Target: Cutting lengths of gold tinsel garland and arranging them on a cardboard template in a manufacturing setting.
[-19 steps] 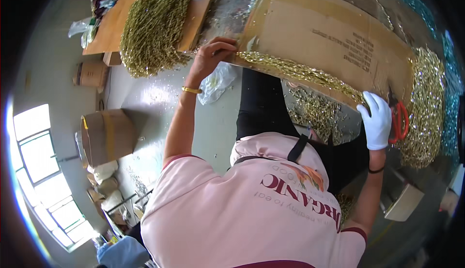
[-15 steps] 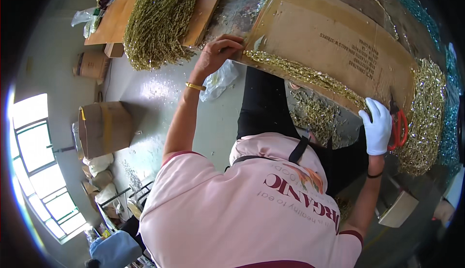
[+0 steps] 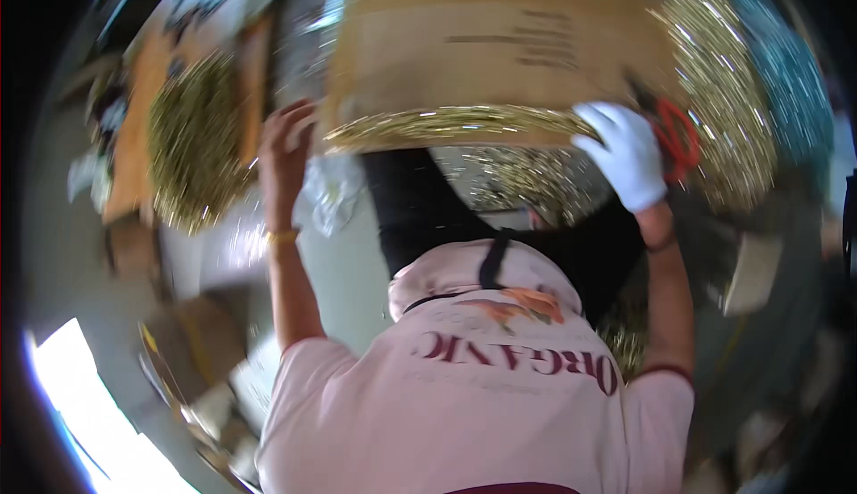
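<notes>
A bundle of gold tinsel strands [image 3: 455, 123] lies lengthwise along the near edge of a flat cardboard box [image 3: 428, 39]. My right hand [image 3: 625, 155], in a white glove, has the bundle's right end between its thumb and fingers. Just past that hand, red-handled scissors [image 3: 677, 141] rest on the cardboard, their dark blades pointing away. My bare left hand [image 3: 287, 146], with a gold bracelet at the wrist, is off the box's left edge. Its fingers are bent and apart, with nothing seen in them; motion blurs them somewhat.
A thick gold tinsel pile [image 3: 196, 137] hangs over a wooden board [image 3: 134, 155] at left. More gold tinsel [image 3: 723, 92] and blue tinsel [image 3: 786, 83] lie at right. Below the box are gold scraps [image 3: 527, 177] and a clear plastic bag [image 3: 332, 195]. Cartons [image 3: 192, 347] stand at lower left.
The whole view has swung and is blurred. My left hand has come away from the cardboard's left corner. My right hand stays at the right end of the tinsel bundle.
</notes>
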### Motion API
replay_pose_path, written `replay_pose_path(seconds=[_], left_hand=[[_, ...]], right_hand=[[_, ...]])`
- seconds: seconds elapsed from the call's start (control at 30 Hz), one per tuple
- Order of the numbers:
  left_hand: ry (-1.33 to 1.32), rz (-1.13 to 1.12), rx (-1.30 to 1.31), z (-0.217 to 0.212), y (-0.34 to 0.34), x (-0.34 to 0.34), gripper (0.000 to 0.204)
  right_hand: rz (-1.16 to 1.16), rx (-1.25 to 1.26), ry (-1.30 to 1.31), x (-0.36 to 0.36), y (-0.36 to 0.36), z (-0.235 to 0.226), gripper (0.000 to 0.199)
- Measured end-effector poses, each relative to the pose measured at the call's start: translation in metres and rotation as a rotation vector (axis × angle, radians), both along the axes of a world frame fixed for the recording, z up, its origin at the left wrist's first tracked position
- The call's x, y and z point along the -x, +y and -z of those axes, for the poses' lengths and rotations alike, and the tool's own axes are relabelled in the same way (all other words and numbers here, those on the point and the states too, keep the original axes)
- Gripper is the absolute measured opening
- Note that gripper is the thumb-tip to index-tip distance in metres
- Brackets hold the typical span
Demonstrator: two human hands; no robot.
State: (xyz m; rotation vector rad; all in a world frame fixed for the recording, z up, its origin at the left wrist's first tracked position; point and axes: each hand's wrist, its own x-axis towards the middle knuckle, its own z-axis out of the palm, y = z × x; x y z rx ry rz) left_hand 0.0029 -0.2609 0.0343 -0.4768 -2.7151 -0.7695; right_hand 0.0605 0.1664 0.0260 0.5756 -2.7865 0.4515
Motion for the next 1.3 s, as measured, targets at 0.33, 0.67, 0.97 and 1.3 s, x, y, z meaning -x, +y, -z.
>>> replay_pose_path(seconds=[0.33, 0.67, 0.97, 1.3], left_hand=[[0.033, 0.680, -0.105, -0.015, 0.227, 0.006, 0.021], [-0.004, 0.654, 0.000, 0.021, 0.264, -0.004, 0.021], [0.103, 0.677, -0.049, 0.032, 0.265, -0.005, 0.019], [0.052, 0.673, -0.109, 0.033, 0.268, -0.005, 0.022]], right_hand=[[0.418, 0.119, 0.156, -0.027, 0.054, -0.005, 0.034], [0.519, 0.121, 0.032, -0.019, 0.075, 0.015, 0.037], [0.672, -0.038, -0.385, 0.006, 0.075, -0.007, 0.040], [0.413, 0.904, -0.234, -0.033, 0.102, -0.006, 0.035]])
